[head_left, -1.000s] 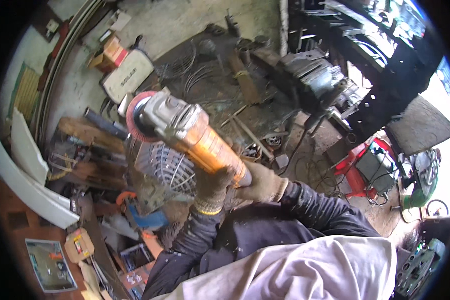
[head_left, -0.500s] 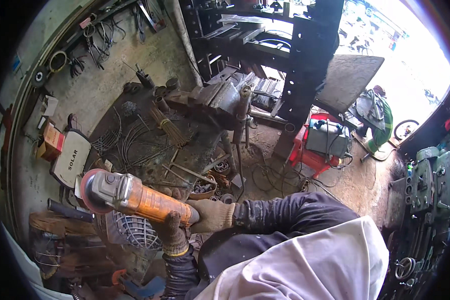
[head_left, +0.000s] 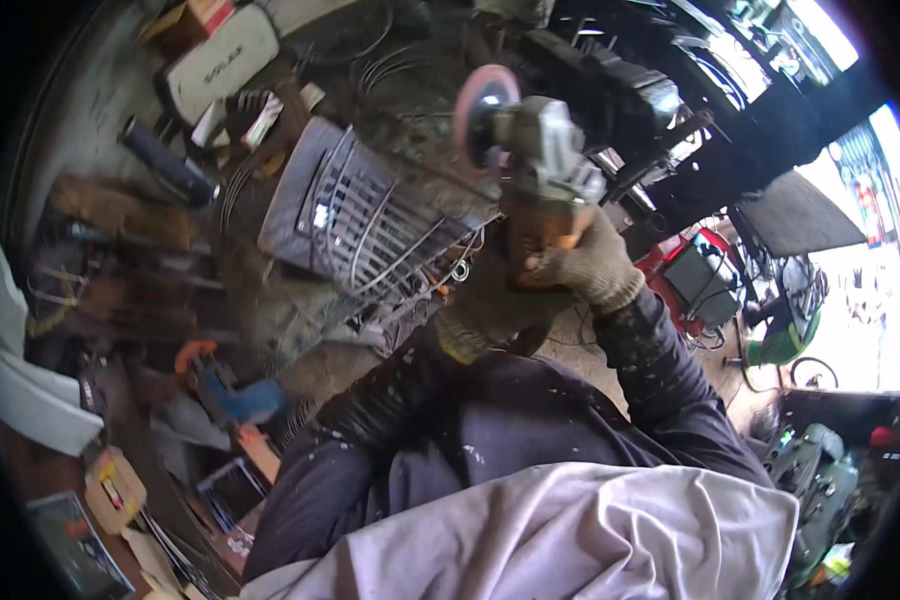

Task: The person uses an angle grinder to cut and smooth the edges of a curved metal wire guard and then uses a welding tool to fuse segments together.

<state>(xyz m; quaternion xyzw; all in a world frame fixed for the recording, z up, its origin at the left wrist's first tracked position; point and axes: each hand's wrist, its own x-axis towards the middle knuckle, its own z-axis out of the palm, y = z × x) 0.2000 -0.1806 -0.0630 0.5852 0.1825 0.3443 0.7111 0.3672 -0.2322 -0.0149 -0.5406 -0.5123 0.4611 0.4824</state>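
Observation:
An angle grinder (head_left: 553, 165) with an orange body, a metal head and a reddish disc (head_left: 485, 112) is held up in front of me, its head pointing away. My right hand (head_left: 598, 262), in a knitted glove, is closed round the orange body behind the head. My left hand (head_left: 478, 312), gloved with a yellow-edged cuff, is against the rear of the grinder. It lies in shadow and blur, so its fingers show poorly. Left of the grinder stands a basket-like grille of metal bars (head_left: 370, 225).
A dark cylinder (head_left: 170, 160) and a pale padded board (head_left: 225, 62) are at the far left. A blue and orange tool (head_left: 232, 392) lies below them. On the right are a red-and-grey machine with cables (head_left: 700, 280) and a tilted board (head_left: 805, 215).
The grinder has swung from the left to the right, its disc end turning from leftward to away from me. Both hands moved with it. The view has shifted to the lower left.

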